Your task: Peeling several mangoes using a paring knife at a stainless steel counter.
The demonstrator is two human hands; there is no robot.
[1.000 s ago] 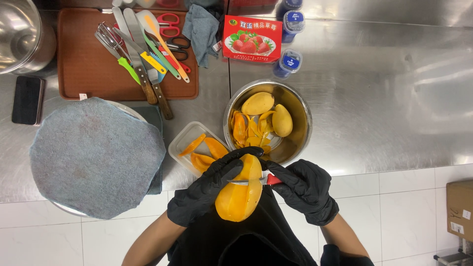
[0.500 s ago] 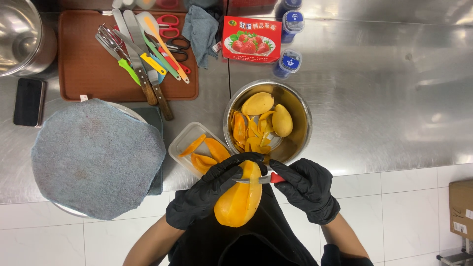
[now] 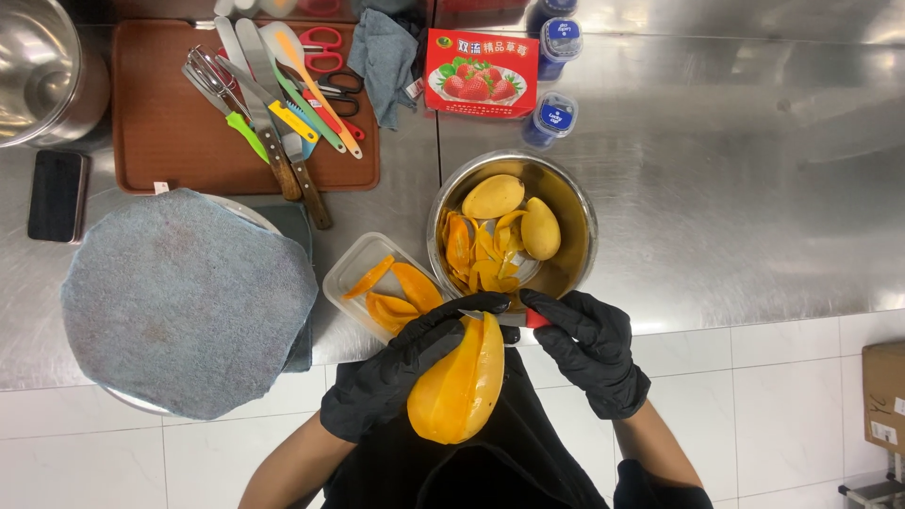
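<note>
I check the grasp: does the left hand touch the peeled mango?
Touching: head view shows left hand gloved fingers wrapped around the peeled mango.

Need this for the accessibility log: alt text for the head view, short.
Seen from above, a person in black gloves holds a peeled mango in the left hand while the right hand works a small red-handled knife at its top, over a steel counter with a metal bowl of mangoes and peels.

Brightly and evenly lit from overhead. Strong glare across the steel counter (image 3: pixel 735 188) toward two o'clock and on the pot (image 3: pixel 38 75) at ten. Soft shadows only. Sharp throughout, slight wide-angle bending near the edges.
</note>
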